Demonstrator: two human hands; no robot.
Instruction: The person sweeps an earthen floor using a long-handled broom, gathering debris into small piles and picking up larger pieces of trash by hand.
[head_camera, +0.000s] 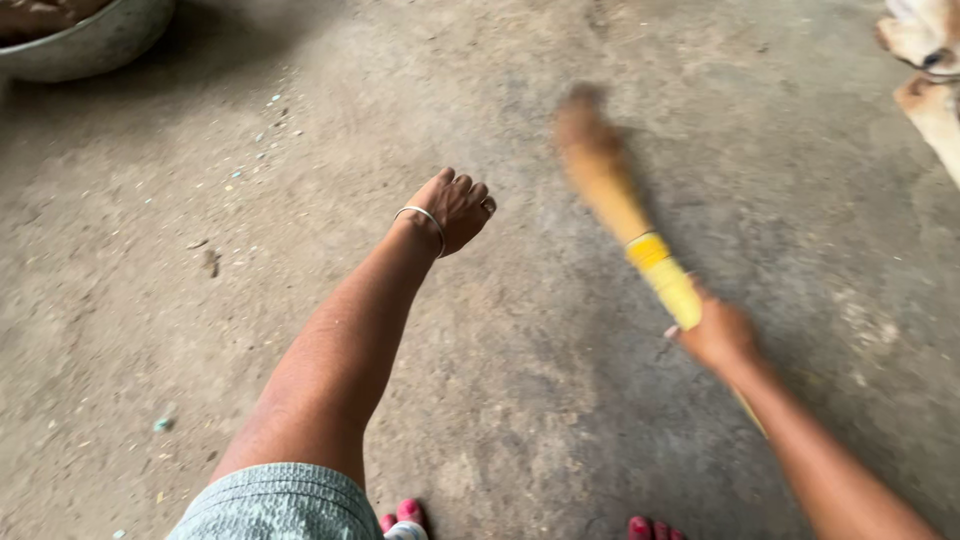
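Head view of sweeping a bare concrete floor. We grip the broom in our right hand, fingers closed round the yellow-wrapped part of its handle, with the straw-coloured bristle end reaching away from us and blurred by motion. Our left hand holds nothing; it is stretched out to the left of the broom, fingers loosely curled, a thin metal bangle at the wrist. Small pale and greenish scraps lie scattered on the floor well to the left of the broom, with a further speck nearer to us, while the floor just around the bristles looks fairly clean. A metal basin stands far to the left of the broom, at the upper corner, and a tan-and-white animal is partly in view to the broom's right. To do the stroke well, we judge that the bristles should stay low and flat to the floor, that strokes should be short and overlapping so the scraps gather rather than scatter, and that the free arm should stay clear of the broom's swing. Our toes show at the bottom edge, behind the broom.
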